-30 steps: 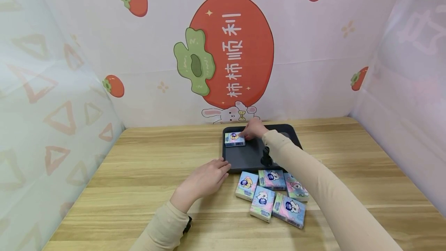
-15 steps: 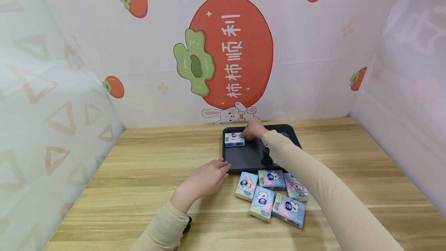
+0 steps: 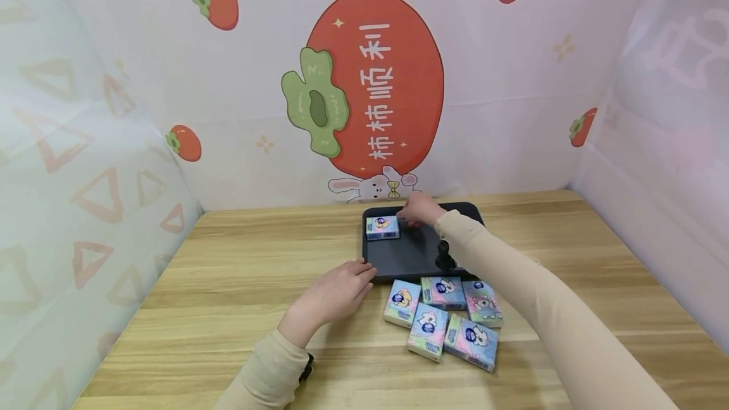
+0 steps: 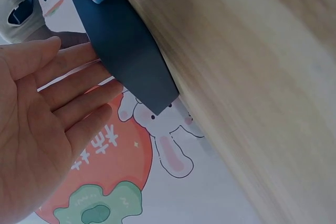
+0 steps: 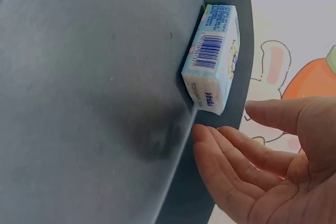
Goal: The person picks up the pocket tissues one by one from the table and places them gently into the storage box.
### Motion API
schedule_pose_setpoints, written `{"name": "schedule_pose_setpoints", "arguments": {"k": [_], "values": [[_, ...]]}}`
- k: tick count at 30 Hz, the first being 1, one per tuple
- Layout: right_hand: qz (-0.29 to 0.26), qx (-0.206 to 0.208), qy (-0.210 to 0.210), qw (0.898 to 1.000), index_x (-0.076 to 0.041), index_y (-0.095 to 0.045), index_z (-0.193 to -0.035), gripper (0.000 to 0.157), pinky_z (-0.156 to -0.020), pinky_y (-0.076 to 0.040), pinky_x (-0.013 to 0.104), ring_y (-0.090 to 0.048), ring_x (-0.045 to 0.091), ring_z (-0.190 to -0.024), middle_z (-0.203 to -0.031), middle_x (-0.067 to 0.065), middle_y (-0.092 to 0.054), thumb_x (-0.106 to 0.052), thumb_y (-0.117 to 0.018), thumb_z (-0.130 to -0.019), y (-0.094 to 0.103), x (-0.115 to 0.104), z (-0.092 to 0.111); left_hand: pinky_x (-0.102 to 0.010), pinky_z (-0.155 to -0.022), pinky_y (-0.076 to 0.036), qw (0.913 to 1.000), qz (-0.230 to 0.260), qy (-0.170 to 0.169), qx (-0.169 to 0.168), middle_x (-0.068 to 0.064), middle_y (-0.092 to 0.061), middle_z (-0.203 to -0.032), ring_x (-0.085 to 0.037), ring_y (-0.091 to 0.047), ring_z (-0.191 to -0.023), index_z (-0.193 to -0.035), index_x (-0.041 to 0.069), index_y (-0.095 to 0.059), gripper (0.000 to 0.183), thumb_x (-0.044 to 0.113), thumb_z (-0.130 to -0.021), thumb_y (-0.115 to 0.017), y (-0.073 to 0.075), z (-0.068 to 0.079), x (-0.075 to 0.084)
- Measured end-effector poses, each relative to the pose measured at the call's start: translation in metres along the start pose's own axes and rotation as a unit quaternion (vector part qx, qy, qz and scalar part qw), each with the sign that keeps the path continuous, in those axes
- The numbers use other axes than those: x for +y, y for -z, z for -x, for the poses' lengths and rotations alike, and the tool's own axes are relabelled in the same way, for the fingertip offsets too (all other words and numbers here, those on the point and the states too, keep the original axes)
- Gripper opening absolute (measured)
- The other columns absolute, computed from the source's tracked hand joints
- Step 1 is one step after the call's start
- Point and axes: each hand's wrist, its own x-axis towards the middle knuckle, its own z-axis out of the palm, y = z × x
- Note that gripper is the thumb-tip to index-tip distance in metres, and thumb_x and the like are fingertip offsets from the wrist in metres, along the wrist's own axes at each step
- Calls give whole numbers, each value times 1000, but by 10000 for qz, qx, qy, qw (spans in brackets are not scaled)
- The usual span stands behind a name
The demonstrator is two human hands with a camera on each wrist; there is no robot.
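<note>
One tissue pack point(image 3: 382, 227), blue and pink with a cartoon print, lies in the far left corner of a dark tray point(image 3: 393, 261). Just right of it is my right hand point(image 3: 423, 209), apart from the pack and holding nothing; in the right wrist view its fingers point(image 5: 220, 166) are loosely bent beside the pack's end. My left hand point(image 3: 340, 290) rests its fingertips on the tray's near left corner, fingers fairly straight. In the left wrist view those fingers point(image 4: 79, 80) touch the tray's outer wall point(image 4: 134, 61).
Several more tissue packs point(image 3: 428, 332) lie in a loose group on the wooden table point(image 3: 245, 283) before the tray. A black device point(image 3: 445, 257) sits at the right wrist above the tray. A printed backdrop point(image 3: 250, 100) stands behind the table.
My right hand has let go of the tissue pack in the tray and drawn slightly to the right. The left hand stays at the tray corner.
</note>
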Motion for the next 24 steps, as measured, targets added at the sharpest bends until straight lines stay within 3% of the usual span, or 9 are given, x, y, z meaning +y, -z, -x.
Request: {"name": "schedule_pose_setpoints", "arguments": {"k": [12, 24], "values": [[268, 86, 351, 9990, 2, -72, -101, 27, -68, -60, 33, -70, 26, -84, -87, 12, -72, -21, -64, -91, 6, 1, 16, -39, -108, -43, 10000, -40, 44, -72, -12, -58, -132, -27, -50, -128, -128, 5, -59, 36, 24, -99, -48, -1, 0, 0], [328, 137, 538, 9979, -1, -72, -103, 26, -68, -59, 31, -67, 24, -80, -87, 9, -70, -23, -64, -91, 15, 2, 35, -40, -107, -43, 10000, 59, 13, 72, -14, -58, -131, -28, -51, -127, -127, 2, -60, 36, 23, -99, -49, -1, -1, -1]]}}
